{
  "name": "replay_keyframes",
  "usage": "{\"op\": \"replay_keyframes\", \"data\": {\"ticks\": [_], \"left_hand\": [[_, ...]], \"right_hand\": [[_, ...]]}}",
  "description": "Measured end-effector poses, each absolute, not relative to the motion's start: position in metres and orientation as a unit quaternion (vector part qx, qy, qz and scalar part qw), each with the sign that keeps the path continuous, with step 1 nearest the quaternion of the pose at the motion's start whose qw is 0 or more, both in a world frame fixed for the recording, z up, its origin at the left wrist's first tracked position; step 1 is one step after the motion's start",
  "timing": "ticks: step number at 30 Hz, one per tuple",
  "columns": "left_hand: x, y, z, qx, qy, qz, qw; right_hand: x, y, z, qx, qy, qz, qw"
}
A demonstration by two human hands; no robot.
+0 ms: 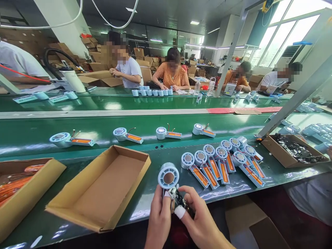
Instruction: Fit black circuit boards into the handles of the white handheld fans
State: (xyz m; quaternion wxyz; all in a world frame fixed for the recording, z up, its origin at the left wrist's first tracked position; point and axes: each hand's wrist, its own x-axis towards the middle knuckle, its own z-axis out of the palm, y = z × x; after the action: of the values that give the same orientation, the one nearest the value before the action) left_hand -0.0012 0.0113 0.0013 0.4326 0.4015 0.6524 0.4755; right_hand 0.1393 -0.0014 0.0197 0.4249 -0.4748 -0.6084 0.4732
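Note:
A light blue device with a round slotted head (168, 175) is upright in my left hand (160, 216), whose fingers wrap round its handle. My right hand (198, 216) pinches a small black circuit board (180, 200) between thumb and fingers, against the device's handle just below the head. White coverings wrap both thumbs. How far the board sits in the handle is hidden by my fingers. To the right, several similar devices (201, 157) lie in a cluster on the green bench, their handles open with orange parts inside.
An open cardboard box (103, 186) is at the left, beside a box (55, 169) of orange parts. At the right is a box (282, 157) of black boards. Spaced devices (161, 133) lie on the green belt. A metal post (282, 107) slants at right. Several people sit across.

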Motion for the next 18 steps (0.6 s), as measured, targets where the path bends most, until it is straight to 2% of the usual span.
{"op": "replay_keyframes", "data": {"ticks": [6, 9, 11, 14, 18], "left_hand": [[0.005, 0.011, 0.000, 0.384, 0.617, 0.476, 0.494], [0.006, 0.007, -0.011, 0.365, 0.603, 0.479, 0.523], [0.006, 0.006, -0.017, 0.374, 0.604, 0.476, 0.518], [0.005, 0.009, -0.021, 0.382, 0.610, 0.472, 0.509], [0.003, 0.015, -0.011, 0.348, 0.634, 0.478, 0.498]], "right_hand": [[0.134, -0.002, 0.005, -0.521, -0.618, 0.357, 0.468], [0.124, 0.002, -0.001, -0.532, -0.655, 0.280, 0.458], [0.119, 0.002, -0.004, -0.541, -0.705, 0.207, 0.410], [0.117, 0.001, -0.002, -0.548, -0.782, 0.118, 0.273], [0.118, 0.002, 0.010, -0.537, -0.832, 0.085, 0.112]]}}
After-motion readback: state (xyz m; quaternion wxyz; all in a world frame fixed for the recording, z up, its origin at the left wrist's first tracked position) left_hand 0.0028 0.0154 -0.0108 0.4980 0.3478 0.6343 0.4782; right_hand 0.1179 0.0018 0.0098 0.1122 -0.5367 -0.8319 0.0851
